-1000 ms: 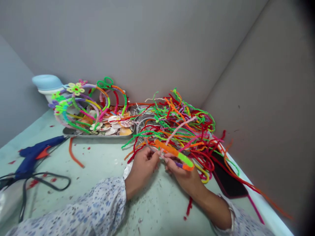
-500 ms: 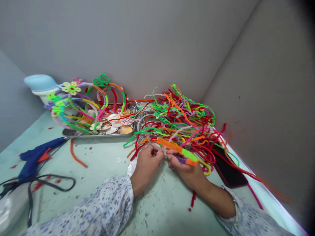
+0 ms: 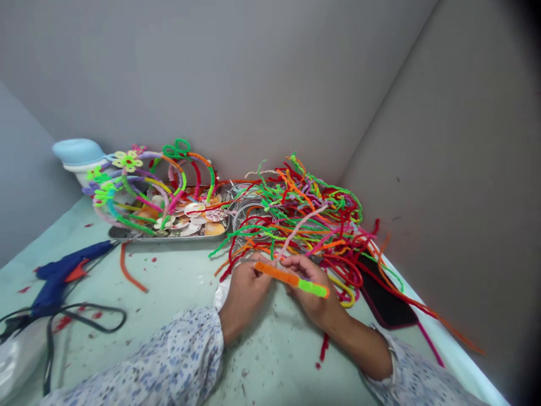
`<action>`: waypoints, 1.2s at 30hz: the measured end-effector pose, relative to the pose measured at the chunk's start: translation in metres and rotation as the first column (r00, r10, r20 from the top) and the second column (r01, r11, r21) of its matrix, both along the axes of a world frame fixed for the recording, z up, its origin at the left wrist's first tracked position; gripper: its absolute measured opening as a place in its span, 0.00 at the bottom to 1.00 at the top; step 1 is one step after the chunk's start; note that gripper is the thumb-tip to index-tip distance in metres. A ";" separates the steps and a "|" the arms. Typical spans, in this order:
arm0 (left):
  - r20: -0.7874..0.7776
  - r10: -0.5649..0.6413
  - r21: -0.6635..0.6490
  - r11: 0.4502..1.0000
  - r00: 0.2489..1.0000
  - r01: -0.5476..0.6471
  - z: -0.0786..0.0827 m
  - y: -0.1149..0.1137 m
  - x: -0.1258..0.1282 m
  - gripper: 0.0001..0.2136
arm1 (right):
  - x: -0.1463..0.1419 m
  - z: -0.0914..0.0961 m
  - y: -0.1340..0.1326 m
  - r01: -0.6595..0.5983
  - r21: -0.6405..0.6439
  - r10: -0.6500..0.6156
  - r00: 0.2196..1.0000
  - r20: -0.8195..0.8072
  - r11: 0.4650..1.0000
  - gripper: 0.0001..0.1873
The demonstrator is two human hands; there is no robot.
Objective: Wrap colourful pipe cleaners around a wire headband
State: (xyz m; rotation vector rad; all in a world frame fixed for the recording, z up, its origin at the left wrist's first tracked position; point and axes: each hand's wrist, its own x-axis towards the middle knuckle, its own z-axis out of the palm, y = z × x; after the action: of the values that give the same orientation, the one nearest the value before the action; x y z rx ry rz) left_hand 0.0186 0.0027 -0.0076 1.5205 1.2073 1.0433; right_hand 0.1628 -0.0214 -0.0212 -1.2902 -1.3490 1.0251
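Note:
Over the middle of the table, my left hand (image 3: 245, 290) is closed around one end of a headband (image 3: 281, 274), whose visible stretch is wrapped in orange and bright green fuzz. Close beside it, the fingers of my right hand (image 3: 315, 296) pinch a pale pink pipe cleaner (image 3: 301, 226) that slants up and away from the fingertips. Where the pipe cleaner meets the band is partly hidden by my fingers. Just beyond both hands lies a tangled heap of coloured pipe cleaners (image 3: 308, 194).
Finished fuzzy headbands (image 3: 169, 155) stand in a metal tray (image 3: 186, 238) of shells, back left. A blue glue gun (image 3: 59, 276) with its cord lies left. Coiled metal wire (image 3: 253, 217) sits behind my hands. A dark phone (image 3: 391, 299) lies right, near the table edge.
The headband has turned and come down a little, so its orange and green part now crosses in front of my right hand. The pink pipe cleaner now stands up from my right fingers.

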 end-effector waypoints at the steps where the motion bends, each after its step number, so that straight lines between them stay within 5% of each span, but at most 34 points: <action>1: 0.005 0.004 -0.009 1.000 1.000 -0.003 -0.001 0.000 0.000 0.08 | 0.000 0.000 0.001 -0.011 -0.025 0.011 1.000 0.001 1.000 0.09; 7: 0.036 0.016 -0.062 0.998 0.999 -0.014 -0.002 0.001 0.002 0.06 | 0.003 0.009 -0.001 -0.073 -0.040 0.078 0.990 0.117 0.997 0.08; 22: -0.081 0.134 -0.035 0.990 0.988 -0.137 0.004 -0.003 0.003 0.08 | -0.005 0.015 -0.011 -0.046 0.215 -0.061 0.883 0.465 0.976 0.05; 28: -0.161 0.097 -0.025 0.994 0.982 -0.103 0.001 0.000 -0.001 0.09 | -0.004 0.012 -0.010 -0.064 0.219 -0.046 0.884 0.465 0.974 0.05; 36: 0.058 -0.007 -0.135 0.991 0.998 0.014 0.005 -0.003 -0.001 0.13 | -0.002 0.017 -0.005 -0.005 0.124 -0.044 0.917 0.396 0.992 0.07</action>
State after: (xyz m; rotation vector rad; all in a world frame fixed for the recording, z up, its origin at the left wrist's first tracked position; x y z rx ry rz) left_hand 0.0173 -0.0005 -0.0023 1.3826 1.2044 0.9718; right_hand 0.1607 -0.0268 -0.0046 -1.4672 -1.6730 0.6705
